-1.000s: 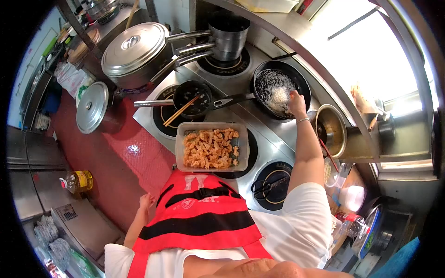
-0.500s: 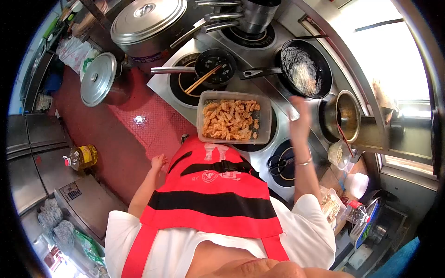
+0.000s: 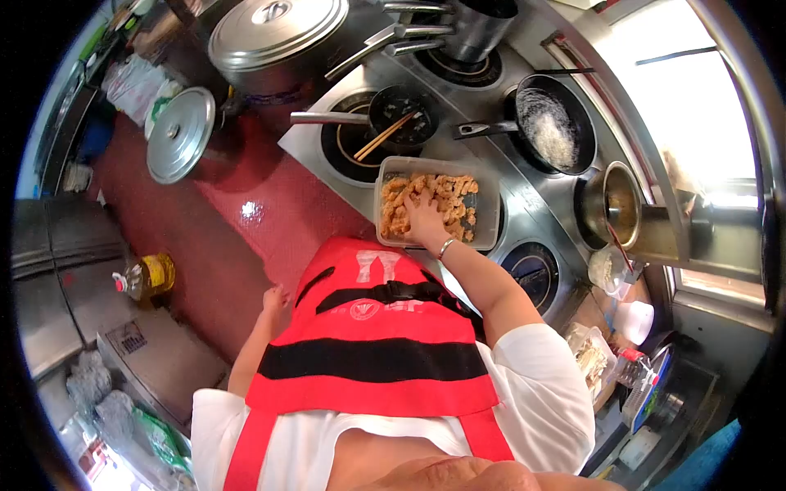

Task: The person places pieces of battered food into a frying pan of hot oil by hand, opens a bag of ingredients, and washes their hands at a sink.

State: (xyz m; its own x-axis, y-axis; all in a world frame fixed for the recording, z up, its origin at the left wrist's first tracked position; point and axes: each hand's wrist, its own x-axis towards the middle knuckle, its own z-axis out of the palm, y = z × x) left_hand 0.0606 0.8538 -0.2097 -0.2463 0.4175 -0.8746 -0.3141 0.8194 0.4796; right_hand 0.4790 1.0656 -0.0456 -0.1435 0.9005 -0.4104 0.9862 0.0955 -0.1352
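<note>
My right hand (image 3: 425,219) reaches into a clear plastic container (image 3: 491,214), its fingers apart and resting on crumbly, golden-brown battered pieces (image 3: 452,193). Fingertips are partly hidden among the pieces. A bracelet circles that wrist. Low beside the red apron (image 3: 368,282), my left hand (image 3: 276,299) hangs with loosely bent fingers and nothing visible in it. Right of the container, a black frying pan (image 3: 583,123) sits on a burner with pale, frothy contents. Behind the container, wooden chopsticks (image 3: 383,137) lie across a dark long-handled pan (image 3: 419,106).
A metal pot (image 3: 626,200) stands at the right, near a small plastic tub (image 3: 604,270). Large lidded pots (image 3: 274,41) stand at the back left. An oil bottle (image 3: 151,276) is on the left. A bare burner (image 3: 530,274) lies right of my forearm.
My right hand has moved left from near the frying pan into the container of battered pieces. My left hand stays low by the apron. The view has shifted slightly.
</note>
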